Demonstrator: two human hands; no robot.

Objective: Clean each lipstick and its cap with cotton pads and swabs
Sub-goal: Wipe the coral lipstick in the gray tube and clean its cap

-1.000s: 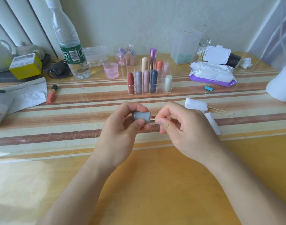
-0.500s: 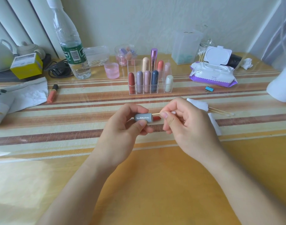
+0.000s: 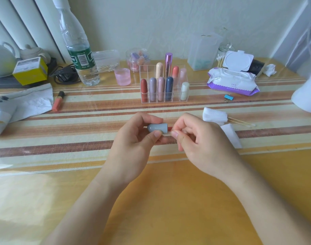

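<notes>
My left hand (image 3: 133, 147) grips a short grey lipstick tube (image 3: 157, 128) sideways above the striped mat, its red tip (image 3: 169, 128) poking out to the right. My right hand (image 3: 200, 144) is right at that tip, thumb and forefinger pinched together on a cotton swab that the fingers almost entirely hide. A folded cotton pad (image 3: 213, 115) and a flat one (image 3: 230, 135) lie just right of my hands, with two spare swabs (image 3: 243, 122) beside them. Behind stands a clear organizer (image 3: 175, 100) holding several capped lipsticks.
A water bottle (image 3: 80, 55), pink jar (image 3: 122, 76) and yellow box (image 3: 30, 70) stand at the back left. An orange lip tube (image 3: 57, 101) lies by white paper. A wet-wipes pack (image 3: 232, 80), blue clip (image 3: 228, 98) and white object (image 3: 308, 96) sit to the right.
My right hand lifted slightly, showing the swab stick, then dropped back against the tube's open end. My left hand has turned the tube a little in place.
</notes>
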